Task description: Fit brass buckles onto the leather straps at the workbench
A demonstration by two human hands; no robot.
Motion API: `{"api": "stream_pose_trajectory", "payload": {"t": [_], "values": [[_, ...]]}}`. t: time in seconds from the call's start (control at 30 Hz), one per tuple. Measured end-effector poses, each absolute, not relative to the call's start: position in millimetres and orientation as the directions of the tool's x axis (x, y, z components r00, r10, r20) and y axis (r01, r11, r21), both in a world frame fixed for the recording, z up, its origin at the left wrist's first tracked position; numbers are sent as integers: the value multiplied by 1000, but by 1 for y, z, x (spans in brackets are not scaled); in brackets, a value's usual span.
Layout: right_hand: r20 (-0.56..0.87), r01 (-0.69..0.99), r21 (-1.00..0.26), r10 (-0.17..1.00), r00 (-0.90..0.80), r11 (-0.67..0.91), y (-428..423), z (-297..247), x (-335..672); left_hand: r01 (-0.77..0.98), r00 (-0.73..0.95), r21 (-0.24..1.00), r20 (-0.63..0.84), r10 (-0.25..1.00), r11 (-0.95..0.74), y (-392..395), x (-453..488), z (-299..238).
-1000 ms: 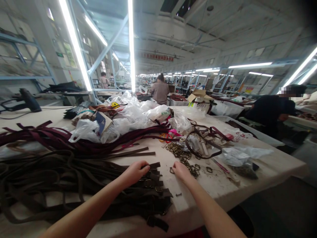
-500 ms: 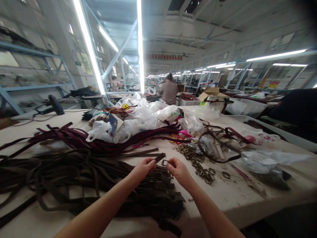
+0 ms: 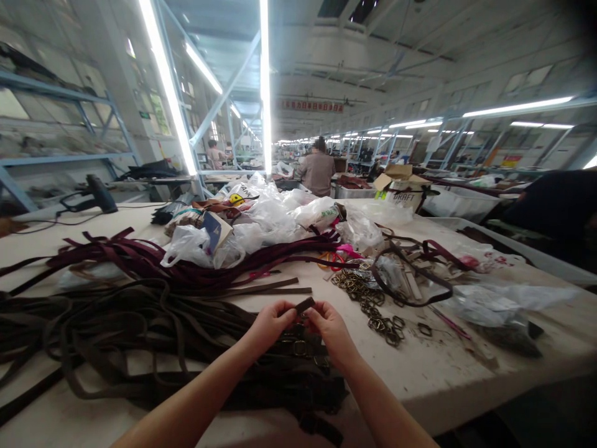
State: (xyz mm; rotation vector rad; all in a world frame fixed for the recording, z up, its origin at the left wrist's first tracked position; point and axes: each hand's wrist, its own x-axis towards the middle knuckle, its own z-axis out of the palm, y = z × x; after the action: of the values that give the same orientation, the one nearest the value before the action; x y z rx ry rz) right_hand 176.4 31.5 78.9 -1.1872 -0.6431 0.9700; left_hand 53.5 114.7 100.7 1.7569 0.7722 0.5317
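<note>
Just below the frame's centre, my strap [image 3: 305, 305] slants lengthwise, its free end pointing up to the right. My left hand [image 3: 273, 325] pinches it, thumb against fingers; my right hand [image 3: 329, 328] curls at its tip, grip too hidden to tell. It's flat, dark brown.

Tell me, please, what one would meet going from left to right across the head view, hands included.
Black corded handheld tool, left hand, dark brown flat strap end, right hand, heap of bronze-coloured metal buckles, single bronze-coloured metal buckle, crumpled clear plastic bag.
</note>
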Motion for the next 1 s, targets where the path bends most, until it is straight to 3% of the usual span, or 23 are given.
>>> {"api": "stream_pose_trajectory", "payload": {"t": [0.07,0.17,0.33,0.5,0.67,0.8,1.0], "values": [[-75,-314,-943,848,525,111,32,78,178,192,667,970,-18,745,-149,116,52,102],[-171,-497,-857,836,522,135,32,78,179,151,616,984,-21,788,-92,120,48,101],[-263,-716,-690,883,389,110,31,80,181,237,664,969,-104,740,-76,121,44,102],[-307,-815,-580,924,228,8,28,82,181,268,741,963,-204,640,-4,119,40,110],[-325,-873,-475,944,56,-112,26,83,181,218,795,975,-204,572,46,125,37,111],[-312,-879,-472,946,87,-74,28,82,181,167,772,980,-197,605,107,128,35,108],[-269,-839,-539,959,91,-71,28,81,178,193,828,977,-212,519,91,125,35,112]]}}
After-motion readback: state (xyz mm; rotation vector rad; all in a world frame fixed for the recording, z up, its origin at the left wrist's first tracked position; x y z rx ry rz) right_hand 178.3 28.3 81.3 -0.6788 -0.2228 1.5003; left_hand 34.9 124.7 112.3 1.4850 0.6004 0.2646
